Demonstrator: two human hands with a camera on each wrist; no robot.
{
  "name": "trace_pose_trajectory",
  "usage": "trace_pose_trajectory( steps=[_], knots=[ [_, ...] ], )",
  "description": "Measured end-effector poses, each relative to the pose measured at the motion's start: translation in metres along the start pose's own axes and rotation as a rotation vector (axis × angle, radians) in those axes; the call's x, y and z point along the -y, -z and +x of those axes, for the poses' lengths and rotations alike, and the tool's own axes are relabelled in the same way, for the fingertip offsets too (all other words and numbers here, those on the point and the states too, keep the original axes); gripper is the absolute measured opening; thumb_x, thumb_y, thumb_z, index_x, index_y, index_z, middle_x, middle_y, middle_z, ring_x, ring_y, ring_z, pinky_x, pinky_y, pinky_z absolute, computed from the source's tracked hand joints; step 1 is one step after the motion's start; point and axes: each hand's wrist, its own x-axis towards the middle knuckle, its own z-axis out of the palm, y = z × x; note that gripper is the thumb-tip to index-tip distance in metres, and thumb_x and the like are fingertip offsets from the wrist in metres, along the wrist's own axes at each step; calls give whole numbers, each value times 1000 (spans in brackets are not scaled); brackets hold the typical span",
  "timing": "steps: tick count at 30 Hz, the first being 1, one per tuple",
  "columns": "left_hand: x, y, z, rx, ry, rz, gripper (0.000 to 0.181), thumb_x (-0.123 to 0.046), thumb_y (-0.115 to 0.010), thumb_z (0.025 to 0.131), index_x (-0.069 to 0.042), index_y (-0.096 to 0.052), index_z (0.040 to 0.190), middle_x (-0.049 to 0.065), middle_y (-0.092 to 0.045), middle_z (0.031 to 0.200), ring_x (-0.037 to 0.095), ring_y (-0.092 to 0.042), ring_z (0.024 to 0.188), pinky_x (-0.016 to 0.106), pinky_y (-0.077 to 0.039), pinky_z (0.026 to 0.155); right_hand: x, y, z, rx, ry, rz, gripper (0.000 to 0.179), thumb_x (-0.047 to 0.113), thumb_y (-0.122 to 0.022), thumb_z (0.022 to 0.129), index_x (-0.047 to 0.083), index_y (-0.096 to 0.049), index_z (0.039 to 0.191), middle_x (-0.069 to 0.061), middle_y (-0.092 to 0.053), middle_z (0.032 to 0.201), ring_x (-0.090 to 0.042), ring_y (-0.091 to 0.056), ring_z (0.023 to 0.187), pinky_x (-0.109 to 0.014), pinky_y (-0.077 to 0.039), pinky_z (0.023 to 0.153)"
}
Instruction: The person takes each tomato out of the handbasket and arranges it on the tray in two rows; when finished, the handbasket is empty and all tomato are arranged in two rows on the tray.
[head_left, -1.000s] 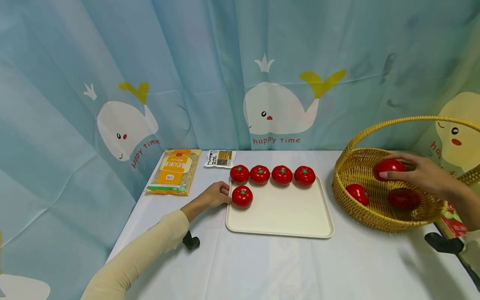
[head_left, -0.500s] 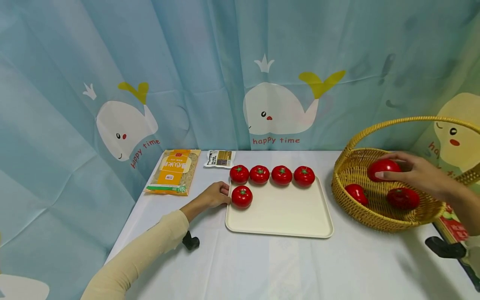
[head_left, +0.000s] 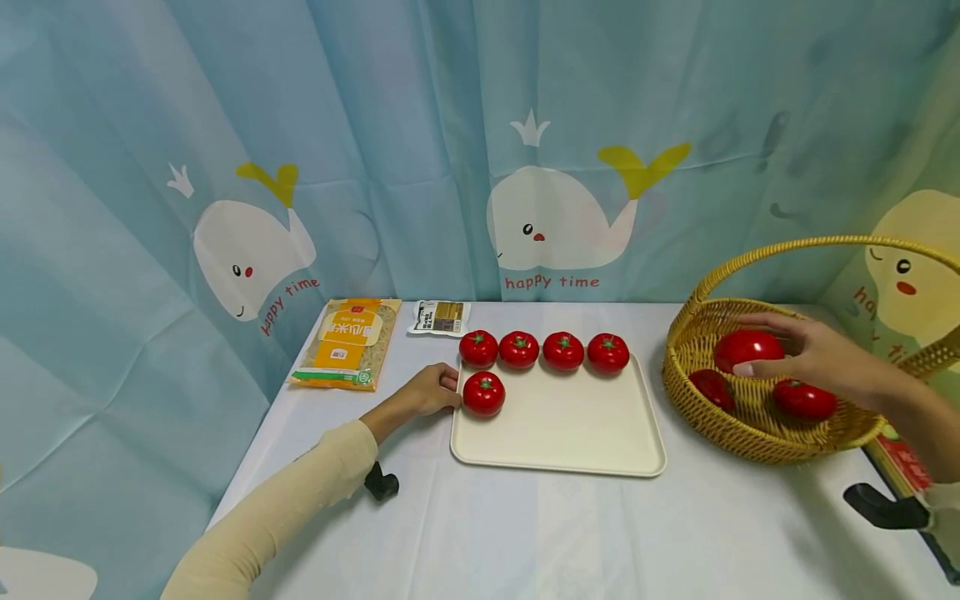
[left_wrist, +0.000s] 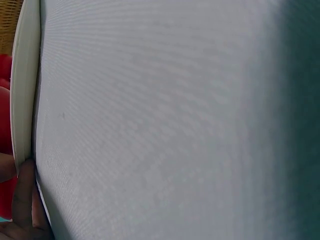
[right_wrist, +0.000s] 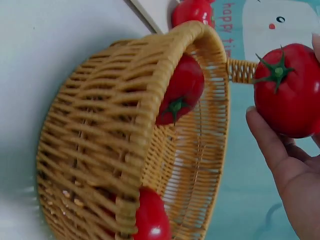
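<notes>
The left hand (head_left: 431, 390) pinches the left rim of the tray (head_left: 570, 429) between thumb and fingers. Four tomatoes (head_left: 520, 350) line the tray's far edge, and a fifth tomato (head_left: 484, 395) sits by its left edge. Right of the tray, the right hand (head_left: 828, 360) holds another tomato (head_left: 748, 351), fingers curled round it, over a basket (head_left: 738, 437) containing two more tomatoes (head_left: 805, 401). Left of the tray, a yellow packet (head_left: 348, 344) lies on the surface (head_left: 525, 533).

Held tomato (head_left: 738, 350) partly hidden behind fingers (head_left: 780, 322)
</notes>
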Motion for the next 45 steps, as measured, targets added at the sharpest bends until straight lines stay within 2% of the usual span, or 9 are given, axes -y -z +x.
trace_pose_trajectory(
  steps=[6,12,18,25,32,36,42,45],
  knots=[
    [1,0,0,0,0,0,46,-2,-72,78,2,-57,121,9,-63,101,15,-59,86,22,-56,73,14,-14,2,62,36,70,64,17,-71,91,14,-43,149,21,-54,120,-2,-61,98,-28,-58,76],
    [0,0,-1,1,-2,7,46,-2,-73,78,2,-57,122,9,-63,101,15,-59,86,22,-56,73,32,-28,8,77,76,107,52,18,-72,90,11,-52,138,5,-60,117,-11,-63,96,-34,-60,74],
    [1,-1,0,12,-2,-22,47,0,-71,78,2,-56,122,9,-61,102,15,-59,85,24,-58,72,45,-40,15,54,136,122,47,15,-72,90,12,-56,134,5,-60,116,-12,-63,95,-33,-60,73],
    [2,0,1,10,3,-27,47,-1,-72,78,2,-56,122,9,-61,101,15,-59,85,24,-58,72,59,-53,24,64,115,155,54,19,-73,90,10,-54,140,-10,-59,125,-10,-61,100,-29,-59,77],
    [1,1,0,4,-5,-14,46,-1,-72,77,1,-57,121,8,-62,100,15,-58,86,22,-56,72,72,-68,34,140,144,242,62,19,-71,91,13,-47,148,-17,-56,131,-21,-61,106,-31,-60,81],
    [2,2,0,1,-7,-2,46,-3,-73,77,1,-58,120,8,-62,100,15,-58,87,22,-54,72,76,-79,40,161,165,301,59,16,-73,88,8,-50,142,-16,-54,131,-26,-58,110,-33,-60,82],
    [3,2,2,-4,-14,23,45,-5,-73,78,0,-58,120,8,-61,100,16,-56,88,21,-51,74,78,-94,52,169,203,398,50,12,-70,90,5,-52,137,-6,-58,126,-23,-63,106,-36,-61,81],
    [3,2,3,-2,-18,33,45,-5,-73,78,0,-58,120,8,-62,100,16,-57,89,21,-51,75,79,-101,56,170,226,420,51,10,-70,91,4,-52,138,-5,-60,126,-21,-63,107,-35,-61,83]
  ],
)
